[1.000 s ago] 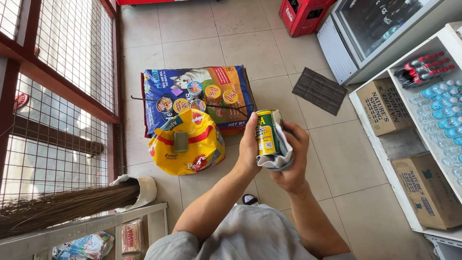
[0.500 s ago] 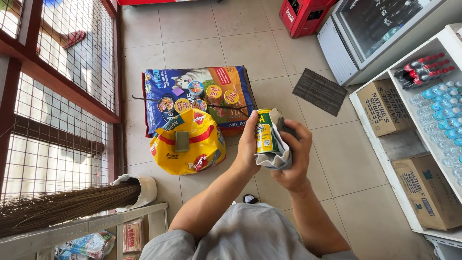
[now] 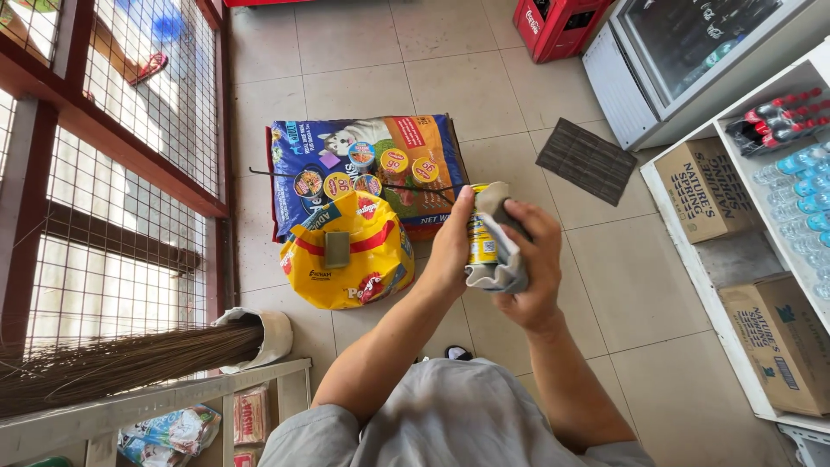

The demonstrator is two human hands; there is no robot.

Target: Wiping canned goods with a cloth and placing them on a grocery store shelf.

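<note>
My left hand [image 3: 451, 246] grips a small yellow-and-green can [image 3: 481, 238] from its left side, holding it upright in front of my chest. My right hand [image 3: 532, 264] presses a grey cloth [image 3: 501, 259] against the can, wrapped over its top and right side. Most of the can's right half is hidden by the cloth. Both hands hover above the tiled floor, just right of the pet food bags.
A yellow pet food bag [image 3: 350, 255] lies on a blue one [image 3: 363, 164] on the floor. A broom [image 3: 130, 367] leans at lower left by a wire-mesh wall. Right: shelf with bottles [image 3: 800, 164], cardboard boxes [image 3: 713, 190], a glass-door cooler [image 3: 692, 52], a dark mat [image 3: 586, 161].
The cloth has slid up over the can's top and my right hand has shifted slightly; the can stays in the same place.
</note>
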